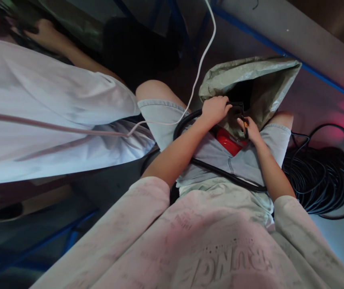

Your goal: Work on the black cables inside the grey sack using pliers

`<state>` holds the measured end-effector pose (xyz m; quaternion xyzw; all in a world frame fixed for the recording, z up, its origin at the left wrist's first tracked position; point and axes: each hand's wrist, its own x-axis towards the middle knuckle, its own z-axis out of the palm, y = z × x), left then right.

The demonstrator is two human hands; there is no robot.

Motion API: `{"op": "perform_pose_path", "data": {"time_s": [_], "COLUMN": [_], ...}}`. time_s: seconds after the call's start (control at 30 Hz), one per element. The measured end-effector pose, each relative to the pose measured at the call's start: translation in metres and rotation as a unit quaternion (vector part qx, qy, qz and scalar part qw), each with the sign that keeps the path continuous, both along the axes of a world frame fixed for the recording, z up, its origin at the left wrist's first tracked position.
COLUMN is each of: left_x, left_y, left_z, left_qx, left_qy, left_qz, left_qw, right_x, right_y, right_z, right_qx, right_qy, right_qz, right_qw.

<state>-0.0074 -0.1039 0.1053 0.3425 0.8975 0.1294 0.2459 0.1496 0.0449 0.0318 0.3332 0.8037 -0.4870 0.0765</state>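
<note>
Black cable (220,170) loops over our lap at frame centre; our left hand (215,110) clenches it, so our right hand (251,130), pinching a small tool (245,125), should work close and steady

A white cable (200,64) hangs beside a neighbour's white sleeve (48,108).

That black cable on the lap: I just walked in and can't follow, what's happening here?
A seated person holds the black cable at the mouth of a grey-green sack between their knees. The left hand grips it, the right hand pinches something small beside a red object. A cable coil lies to the right; another person's white shirt is alongside.
</note>
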Motion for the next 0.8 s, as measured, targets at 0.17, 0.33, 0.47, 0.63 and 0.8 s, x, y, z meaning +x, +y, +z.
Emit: {"op": "perform_pose_path", "data": {"time_s": [0.17,0.33,0.47,0.63,0.8], "left_x": [0.003,0.0,-0.003,0.002,0.005], "left_y": [0.001,0.002,0.002,0.003,0.003], "left_z": [0.001,-0.003,-0.008,-0.009,-0.013], "left_qx": [-0.015,-0.025,-0.029,-0.022,-0.01], "left_qy": [0.011,0.024,0.03,-0.012,-0.022], "left_qz": [0.008,0.015,0.025,-0.068,-0.105], "left_qw": [1.0,0.999,0.999,0.997,0.994], "right_x": [0.0,0.0,0.002,0.002,0.0], "right_y": [0.001,0.001,0.001,0.001,0.0], "right_z": [0.0,0.0,-0.002,-0.011,-0.018], "right_qx": [-0.002,-0.005,-0.023,-0.051,-0.083], "right_qy": [-0.014,-0.022,-0.026,-0.001,0.008], "right_qz": [0.012,0.016,0.02,0.008,-0.014], "right_qw": [1.0,1.0,0.999,0.999,0.996]}}
